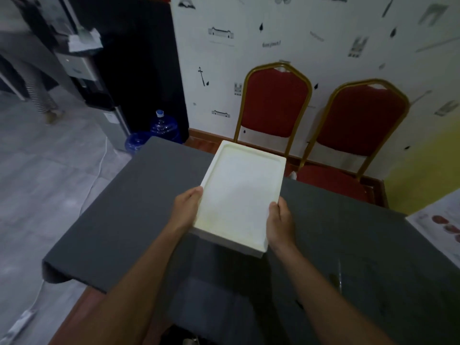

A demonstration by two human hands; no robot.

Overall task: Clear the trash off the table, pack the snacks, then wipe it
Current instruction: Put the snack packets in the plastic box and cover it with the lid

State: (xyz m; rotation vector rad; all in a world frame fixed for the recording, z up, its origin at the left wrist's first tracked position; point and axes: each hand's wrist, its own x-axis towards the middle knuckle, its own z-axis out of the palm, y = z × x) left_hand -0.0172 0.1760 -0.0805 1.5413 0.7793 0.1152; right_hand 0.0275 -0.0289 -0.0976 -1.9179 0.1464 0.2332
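A white rectangular foam box [240, 192] with a raised rim on its lid is held over the middle of the dark grey table [124, 207]. My left hand [188, 211] grips its near left side. Along its near right edge, my right hand [280, 224] holds on with fingers curled over the rim. The box's near end looks lifted or resting on the tabletop; I cannot tell which. No loose trash or snacks show on the table surface.
Two red chairs with gold frames [273, 103] [358, 120] stand against the patterned wall beyond the table. A printed sheet [438, 225] lies at the right edge. Blue water jugs [161, 128] sit on the floor at the far left corner, beside a dispenser [99, 95].
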